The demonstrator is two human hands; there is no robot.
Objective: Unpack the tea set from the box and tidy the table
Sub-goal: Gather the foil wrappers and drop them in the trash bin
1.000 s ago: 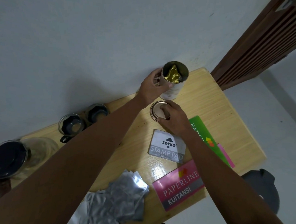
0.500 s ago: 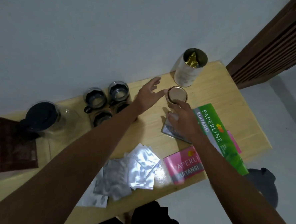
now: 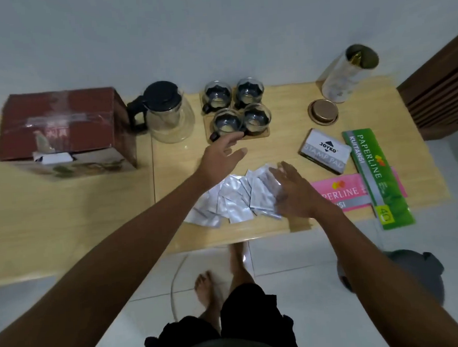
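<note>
Here, taking the teapot (image 3: 169,115) as my mark: the box (image 3: 61,130) sits just left of it, long side along the wall, cups (image 3: 236,108) just right. My left hand (image 3: 223,157) hovers spread before the cups; my right hand (image 3: 290,193), fingers straight, rests on the sachets (image 3: 232,200) near the table edge (image 3: 226,240)

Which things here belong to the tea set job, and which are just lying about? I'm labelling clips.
Job: box, teapot, four glass cups, tea tin, its lid, foil sachets.
Lying about: stamp pad, green receipt book, pink receipt book.
</note>
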